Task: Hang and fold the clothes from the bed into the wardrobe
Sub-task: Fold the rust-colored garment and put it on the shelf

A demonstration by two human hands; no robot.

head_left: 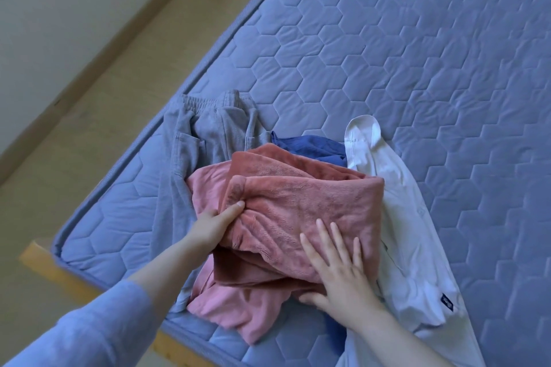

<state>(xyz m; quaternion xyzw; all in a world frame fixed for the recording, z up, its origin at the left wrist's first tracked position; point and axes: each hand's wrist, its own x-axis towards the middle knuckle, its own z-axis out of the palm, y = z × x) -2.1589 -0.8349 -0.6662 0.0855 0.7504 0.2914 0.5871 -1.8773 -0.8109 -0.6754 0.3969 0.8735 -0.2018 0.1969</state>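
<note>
Grey trousers (205, 128), white shirt (417, 247) flank pink fleece (298, 199); left grip (211, 226) pinches, right grip (343, 274) flat.

Mattress (417, 53): blue, hexagon-quilted. On it: pink garment (298, 202), grey trousers (208, 125), navy cloth (307, 147), white shirt (408, 217).

**Clothes on the mattress**

A blue hexagon-quilted mattress (417, 53) sat on a wooden bed frame (44, 262). Near its corner lay grey trousers (205, 125), a pink garment (238, 316), a dark blue garment (307, 147) and a white shirt (417, 262), overlapping.
</note>
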